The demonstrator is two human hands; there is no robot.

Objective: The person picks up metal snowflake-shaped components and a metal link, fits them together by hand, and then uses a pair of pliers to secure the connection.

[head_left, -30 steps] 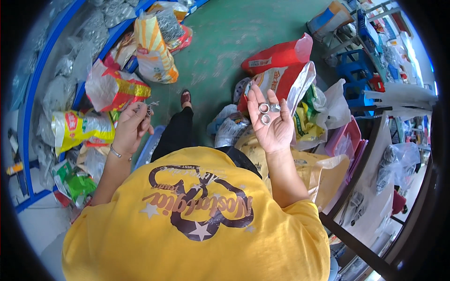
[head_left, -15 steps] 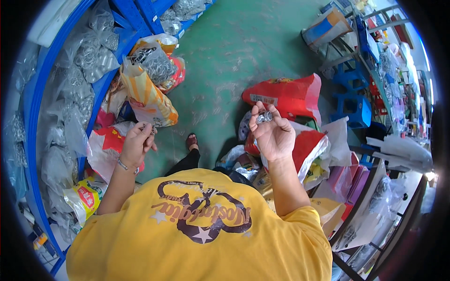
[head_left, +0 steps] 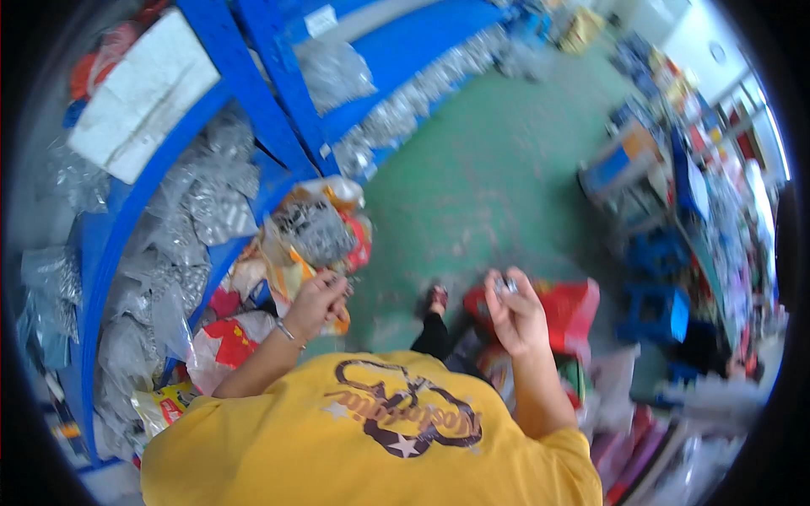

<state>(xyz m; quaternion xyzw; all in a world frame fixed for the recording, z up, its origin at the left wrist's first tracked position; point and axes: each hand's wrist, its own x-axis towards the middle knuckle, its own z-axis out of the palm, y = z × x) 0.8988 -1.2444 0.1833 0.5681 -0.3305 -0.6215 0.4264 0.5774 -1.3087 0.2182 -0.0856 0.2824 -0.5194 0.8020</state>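
We take the scene from the left, where a blue shelf [head_left: 94, 261] carries clear bags [head_left: 228, 215] of what appear to be metal parts. Just right of it, on the green floor [head_left: 472, 202], stands an open sack [head_left: 283, 257] with a grey bundle [head_left: 319, 236] showing at its mouth. Our left hand [head_left: 314, 309] is raised over this sack in the view, thumb and fingers drawn together on a small dark piece [head_left: 348, 287] too blurred to identify. We judge the hazard here as a slip: should the pinch loosen, the piece could drop among the sacks and be hard to find. Across a stretch of floor—where a sandalled foot [head_left: 437, 297] shows—our right hand [head_left: 518, 316] is raised, fingers curled around shiny metal pieces [head_left: 507, 286]. Opening or tilting this hand could let them slide off the fingers; the red sack [head_left: 574, 308] below could then catch them out of sight. As to position, the dark piece lies at the left fingertips; the shiny pieces lie between the right thumb and fingers—well apart from the left hand. Farther right stands a blue stool [head_left: 658, 312], clear of both hands.
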